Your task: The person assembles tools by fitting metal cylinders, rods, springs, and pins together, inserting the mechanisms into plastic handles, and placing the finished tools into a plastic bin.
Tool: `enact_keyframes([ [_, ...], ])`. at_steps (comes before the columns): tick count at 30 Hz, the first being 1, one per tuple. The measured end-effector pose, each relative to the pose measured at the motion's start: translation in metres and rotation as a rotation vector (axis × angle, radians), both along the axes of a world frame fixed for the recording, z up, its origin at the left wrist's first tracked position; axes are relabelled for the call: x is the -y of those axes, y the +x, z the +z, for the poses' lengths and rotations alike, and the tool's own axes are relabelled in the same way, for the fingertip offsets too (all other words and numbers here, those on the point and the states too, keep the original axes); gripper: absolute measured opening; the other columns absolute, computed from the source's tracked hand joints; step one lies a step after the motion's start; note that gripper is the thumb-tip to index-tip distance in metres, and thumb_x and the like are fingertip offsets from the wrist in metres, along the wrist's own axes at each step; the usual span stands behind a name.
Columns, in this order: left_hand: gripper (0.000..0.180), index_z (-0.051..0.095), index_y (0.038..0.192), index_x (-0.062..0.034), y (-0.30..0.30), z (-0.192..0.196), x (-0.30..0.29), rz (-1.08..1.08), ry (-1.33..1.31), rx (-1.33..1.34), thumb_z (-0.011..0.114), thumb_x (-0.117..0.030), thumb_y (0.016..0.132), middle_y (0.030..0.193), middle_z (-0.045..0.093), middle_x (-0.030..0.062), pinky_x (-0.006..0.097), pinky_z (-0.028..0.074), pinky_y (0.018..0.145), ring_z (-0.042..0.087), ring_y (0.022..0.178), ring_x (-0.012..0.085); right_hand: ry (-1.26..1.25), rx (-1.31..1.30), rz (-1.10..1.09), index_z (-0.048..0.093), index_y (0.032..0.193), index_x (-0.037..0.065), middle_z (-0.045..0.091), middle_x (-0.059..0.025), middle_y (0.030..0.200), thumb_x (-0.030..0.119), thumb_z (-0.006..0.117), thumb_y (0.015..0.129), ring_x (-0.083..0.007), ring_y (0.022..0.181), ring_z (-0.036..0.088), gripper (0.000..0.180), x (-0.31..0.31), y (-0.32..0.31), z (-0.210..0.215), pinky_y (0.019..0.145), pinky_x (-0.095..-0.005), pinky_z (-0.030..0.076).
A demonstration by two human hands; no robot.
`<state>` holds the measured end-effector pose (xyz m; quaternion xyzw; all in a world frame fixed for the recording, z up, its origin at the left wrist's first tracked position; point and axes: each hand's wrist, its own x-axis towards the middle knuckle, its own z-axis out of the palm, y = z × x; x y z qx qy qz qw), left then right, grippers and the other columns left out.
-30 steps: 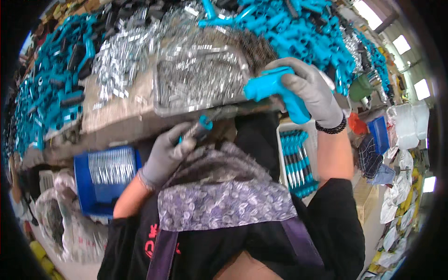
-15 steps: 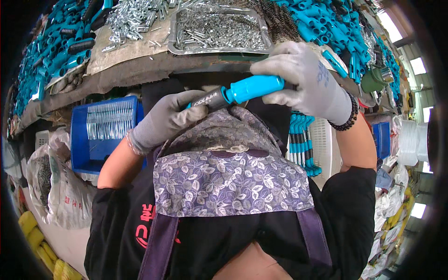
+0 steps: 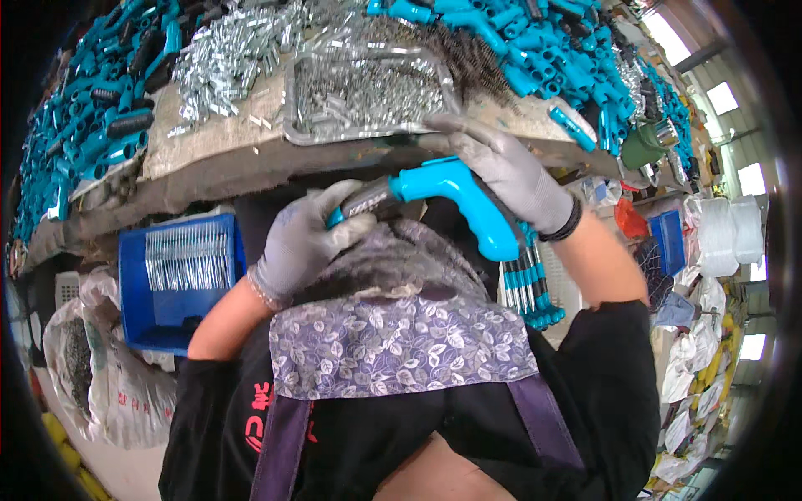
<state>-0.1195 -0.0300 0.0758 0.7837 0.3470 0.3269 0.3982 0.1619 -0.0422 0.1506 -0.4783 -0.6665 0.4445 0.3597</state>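
My left hand, in a grey-coated glove, is closed round the black sleeve of a blue pistol-grip tool handle. The sleeve points left into my fingers, while the bent grip hangs down to the right. My right hand, gloved alike, is just beyond the handle's bend with its fingers stretched toward the metal tray. Its thumb is hidden, and whether it touches the handle cannot be made out. Small silver metal parts fill the tray.
Blue handle pieces and silver metal pieces are heaped on the bench; dark springs lie beside the tray. Below left, a blue bin holds silver rods. Blue-and-black tools stand at right. A green cup is at the bench's right.
My right hand has come off the blue grip and its fingers have opened toward the tray. The handle has turned, so its bent grip now shows pointing down-right. My left hand keeps its hold.
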Motion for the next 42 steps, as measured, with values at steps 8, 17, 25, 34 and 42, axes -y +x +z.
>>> enact_keyframes([
  [8, 0.046, 0.059, 0.135, -0.0052, -0.009, 0.009, -0.002, -0.125, -0.306, 0.193, 0.067, -0.02, 0.092, 0.095, 0.067, 0.0062, 0.028, 0.05, 0.077, 0.055, 0.081, 0.009, 0.399, -0.033, 0.183, 0.041, 0.149, 0.003, 0.052, -0.0185, 0.143, 0.023, 0.079, 0.083, -0.0321, 0.132, 0.052, 0.079, 0.011, 0.008, -0.044, 0.109, -0.0416, 0.039],
  [17, 0.033, 0.064, 0.12, -0.0084, -0.004, 0.01, -0.002, -0.047, 0.016, 0.004, 0.068, -0.023, 0.09, 0.078, 0.064, 0.0159, 0.037, 0.051, 0.067, 0.067, 0.071, 0.0289, 0.401, 0.404, -0.157, 0.036, 0.15, 0.002, 0.068, -0.0215, 0.114, 0.022, 0.069, 0.092, -0.0304, 0.101, 0.069, 0.07, 0.032, -0.007, -0.004, 0.085, -0.0385, 0.053],
  [25, 0.036, 0.066, 0.117, -0.0105, -0.015, 0.03, -0.006, -0.089, -0.069, -0.077, 0.07, -0.033, 0.089, 0.084, 0.066, 0.0196, 0.042, 0.051, 0.067, 0.066, 0.078, 0.0379, 0.677, 0.907, 0.002, 0.043, 0.143, 0.002, 0.06, -0.02, 0.068, 0.046, 0.066, 0.091, -0.0347, 0.068, 0.066, 0.072, 0.025, -0.003, 0.011, 0.059, -0.0455, 0.048],
  [34, 0.041, 0.061, 0.13, -0.007, -0.002, 0.021, 0.007, -0.136, -0.404, 0.166, 0.066, -0.027, 0.095, 0.087, 0.067, 0.0149, 0.033, 0.051, 0.071, 0.062, 0.072, 0.0234, 0.338, -0.281, 0.052, 0.051, 0.137, -0.001, 0.059, -0.0138, 0.125, 0.057, 0.032, 0.104, -0.0257, 0.118, 0.056, 0.069, 0.008, -0.009, 0.008, 0.099, -0.0392, 0.043],
  [42, 0.04, 0.065, 0.123, -0.0013, -0.034, 0.008, 0.0, -0.081, -0.511, 0.304, 0.067, -0.03, 0.096, 0.095, 0.072, 0.0074, 0.034, 0.052, 0.075, 0.068, 0.085, 0.0172, 0.421, 0.04, -0.031, 0.06, 0.128, 0.002, 0.061, -0.0167, 0.131, 0.012, 0.047, 0.101, -0.0307, 0.129, 0.054, 0.032, 0.006, -0.009, 0.003, 0.111, -0.0427, 0.039],
])
